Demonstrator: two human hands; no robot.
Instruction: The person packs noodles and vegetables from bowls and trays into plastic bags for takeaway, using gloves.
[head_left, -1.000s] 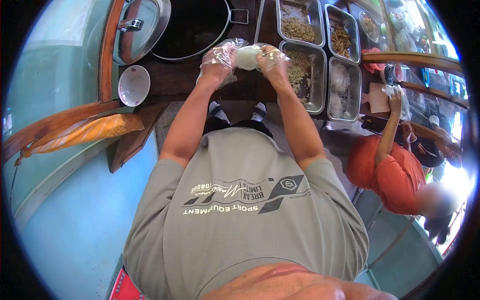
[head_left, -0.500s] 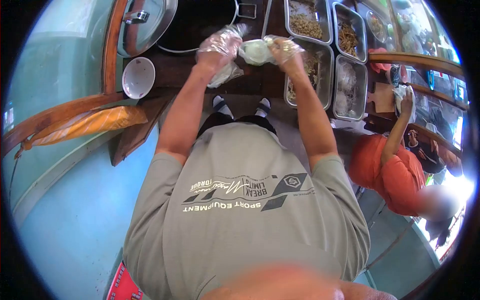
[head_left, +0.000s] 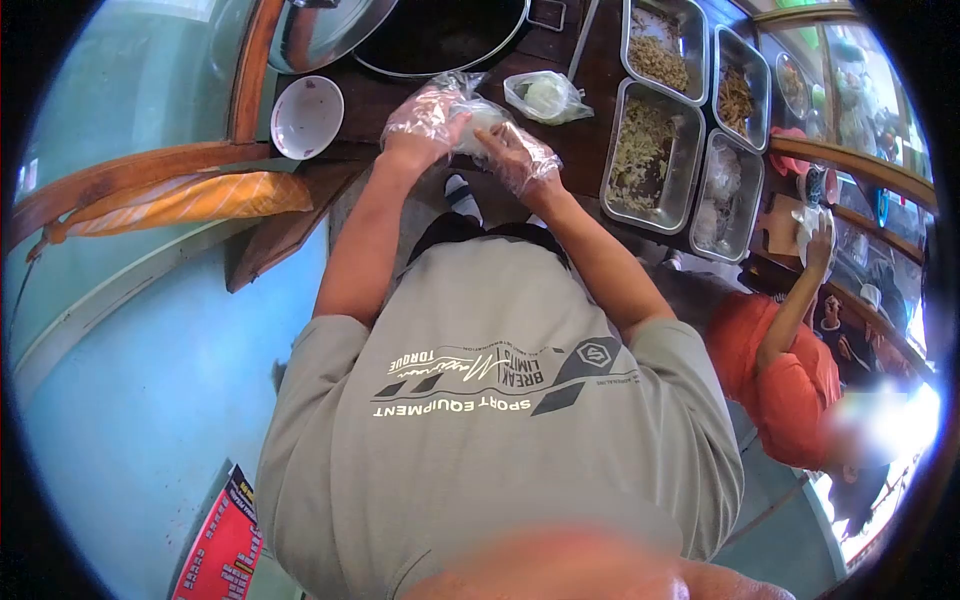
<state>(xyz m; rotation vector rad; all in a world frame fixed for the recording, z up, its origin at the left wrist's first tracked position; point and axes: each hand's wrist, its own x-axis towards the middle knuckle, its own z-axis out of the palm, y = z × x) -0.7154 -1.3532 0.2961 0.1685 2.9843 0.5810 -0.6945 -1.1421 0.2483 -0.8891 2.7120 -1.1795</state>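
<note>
My left hand (head_left: pixel 428 118), in a clear plastic glove, is closed on one side of a clear plastic bag (head_left: pixel 478 122). From the other side my right hand (head_left: pixel 522 158), also gloved, has its fingers closed on the same bag. What the bag contains is hard to make out. Just beyond my right hand, a knotted-looking clear bag with a pale green-white round lump (head_left: pixel 545 97) lies on the dark wooden counter (head_left: pixel 400 92), touched by neither hand.
Metal trays hold shredded cabbage (head_left: pixel 642 150), brownish bits (head_left: pixel 658 62), brown strips (head_left: pixel 738 95) and pale noodles (head_left: pixel 724 175) on the right. A white bowl (head_left: pixel 307 118) and a large dark pan (head_left: pixel 440 35) stand left and ahead. A co-worker in orange (head_left: pixel 775 360) is at right.
The bag with the pale lump, held between my hands before, now lies on the counter. My right hand has moved left and nearer to me, joining my left on the other plastic bag.
</note>
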